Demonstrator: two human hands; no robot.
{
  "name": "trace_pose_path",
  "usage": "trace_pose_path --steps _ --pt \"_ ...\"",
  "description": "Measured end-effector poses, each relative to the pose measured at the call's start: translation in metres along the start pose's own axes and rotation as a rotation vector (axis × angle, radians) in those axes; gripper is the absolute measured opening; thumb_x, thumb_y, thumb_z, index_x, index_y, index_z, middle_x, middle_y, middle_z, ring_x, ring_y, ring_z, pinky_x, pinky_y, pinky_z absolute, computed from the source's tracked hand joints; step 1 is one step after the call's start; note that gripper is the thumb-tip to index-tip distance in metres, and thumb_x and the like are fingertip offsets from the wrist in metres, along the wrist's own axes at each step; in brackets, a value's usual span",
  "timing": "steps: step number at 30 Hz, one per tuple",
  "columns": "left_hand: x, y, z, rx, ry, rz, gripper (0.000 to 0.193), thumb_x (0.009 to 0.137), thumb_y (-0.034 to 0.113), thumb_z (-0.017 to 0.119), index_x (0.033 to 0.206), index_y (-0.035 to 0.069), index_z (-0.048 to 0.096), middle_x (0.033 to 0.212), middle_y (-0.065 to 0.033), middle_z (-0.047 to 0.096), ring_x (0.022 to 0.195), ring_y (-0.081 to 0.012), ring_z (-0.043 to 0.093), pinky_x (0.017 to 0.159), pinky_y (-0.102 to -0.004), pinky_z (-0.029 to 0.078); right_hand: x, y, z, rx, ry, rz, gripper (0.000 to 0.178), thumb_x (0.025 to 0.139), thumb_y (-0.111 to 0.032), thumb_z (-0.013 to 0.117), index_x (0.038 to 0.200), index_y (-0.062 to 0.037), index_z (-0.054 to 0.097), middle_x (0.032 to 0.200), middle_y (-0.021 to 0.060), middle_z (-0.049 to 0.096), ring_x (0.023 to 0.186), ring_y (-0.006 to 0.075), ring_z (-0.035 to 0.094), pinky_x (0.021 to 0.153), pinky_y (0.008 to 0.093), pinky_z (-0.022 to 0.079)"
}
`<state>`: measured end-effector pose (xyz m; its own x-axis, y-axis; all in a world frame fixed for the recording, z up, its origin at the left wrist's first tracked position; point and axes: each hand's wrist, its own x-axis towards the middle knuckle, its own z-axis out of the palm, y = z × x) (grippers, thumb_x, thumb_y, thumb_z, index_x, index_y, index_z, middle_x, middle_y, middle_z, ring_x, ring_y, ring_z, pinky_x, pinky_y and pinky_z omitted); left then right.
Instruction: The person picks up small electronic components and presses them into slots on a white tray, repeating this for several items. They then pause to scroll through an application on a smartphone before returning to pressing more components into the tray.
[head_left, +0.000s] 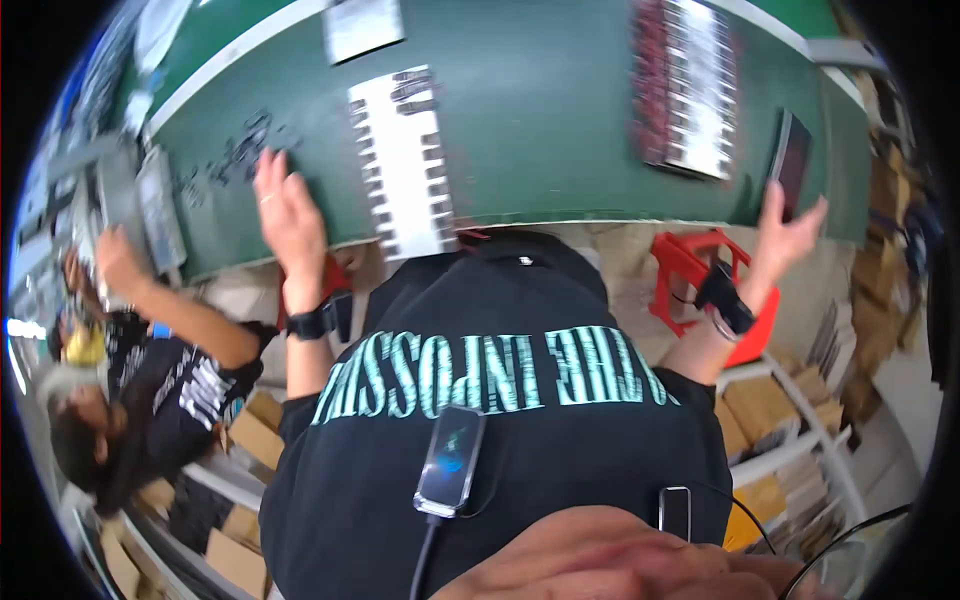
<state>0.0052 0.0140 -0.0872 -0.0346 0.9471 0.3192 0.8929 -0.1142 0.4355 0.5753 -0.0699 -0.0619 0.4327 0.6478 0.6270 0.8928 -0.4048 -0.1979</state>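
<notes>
Appearing near nine o'clock, if the person's black shirt (pixel 490 300) was the clock's centre and twelve pointed straight ahead, a co-worker's hand (pixel 120 262) was beside the left end of the green bench (pixel 540 130). At ten o'clock, small dark pieces (pixel 248 145) lay scattered, perhaps kept loose so that fingers could pick them singly. Just beside them was the person's left hand (pixel 290 215), its fingers stretched; it gripped nothing visible, and whether it touched a piece could not be told. Toward eleven, a white square sheet (pixel 362 30) lay at the far side, probably out of the way. Nearer, also at eleven, was a white strip (pixel 403 160) with dark tabs along both long edges; its near end passed the bench's front edge, maybe for easier reach. Between one and two o'clock lay a blurred tabbed stack (pixel 700 90), dark red on its left side. At two, a dark flat device (pixel 792 150) lay near the right hand (pixel 785 238), which was open, with contact uncertain. Both hands were wide apart.
</notes>
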Motion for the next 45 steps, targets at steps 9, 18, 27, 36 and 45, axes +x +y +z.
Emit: trace_pose_path --steps 9,18,27,36,45 --pt "0.003 -0.011 -0.003 -0.053 0.180 0.207 0.022 0.095 0.007 0.058 0.113 0.001 0.069 0.123 -0.0134 0.067 0.125 -0.0323 0.056 0.110 -0.0476 0.039 -0.017 -0.209 -0.038 0.886 -0.420 0.095 0.018 0.094 -0.003 0.065 0.111 -0.0011 0.071 0.104 0.0032 0.070 0.090 0.0094 0.063 0.081 0.0224 0.049" --pt "0.004 -0.028 -0.026 -0.033 0.360 0.189 0.015 0.088 0.006 0.066 0.102 0.004 0.072 0.107 -0.0084 0.071 0.113 -0.0274 0.062 0.105 -0.0451 0.044 -0.059 -0.325 0.014 0.745 -0.539 -0.675 0.015 0.084 -0.008 0.072 0.098 -0.0049 0.072 0.092 0.0072 0.067 0.085 0.0247 0.065 0.075 0.0334 0.051" --pt "0.042 -0.028 -0.031 0.123 0.163 0.228 0.014 0.081 0.017 0.076 0.091 0.007 0.073 0.085 -0.0036 0.066 0.089 -0.0242 0.059 0.082 -0.0400 0.047 -0.059 -0.335 0.008 0.631 -0.737 -0.641 0.013 0.084 -0.007 0.071 0.094 -0.0031 0.066 0.091 0.0086 0.064 0.087 0.0290 0.062 0.077 0.0375 0.049" --pt "0.057 -0.007 -0.008 0.250 0.094 0.233 0.019 0.079 0.024 0.078 0.088 0.008 0.072 0.087 -0.0031 0.063 0.088 -0.0232 0.057 0.079 -0.0364 0.047 -0.062 -0.335 0.005 0.639 -0.653 -0.601 0.011 0.084 -0.006 0.070 0.092 -0.0032 0.063 0.090 0.0103 0.061 0.087 0.0301 0.060 0.079 0.0389 0.047" --pt "0.054 -0.012 -0.004 0.120 0.101 0.262 0.023 0.080 0.019 0.077 0.100 0.008 0.071 0.093 -0.0030 0.067 0.095 -0.0233 0.060 0.084 -0.0371 0.048 -0.056 -0.335 0.006 0.587 -0.754 -0.616 0.014 0.082 -0.006 0.072 0.092 -0.0036 0.064 0.089 0.0103 0.061 0.087 0.0299 0.058 0.078 0.0397 0.047"
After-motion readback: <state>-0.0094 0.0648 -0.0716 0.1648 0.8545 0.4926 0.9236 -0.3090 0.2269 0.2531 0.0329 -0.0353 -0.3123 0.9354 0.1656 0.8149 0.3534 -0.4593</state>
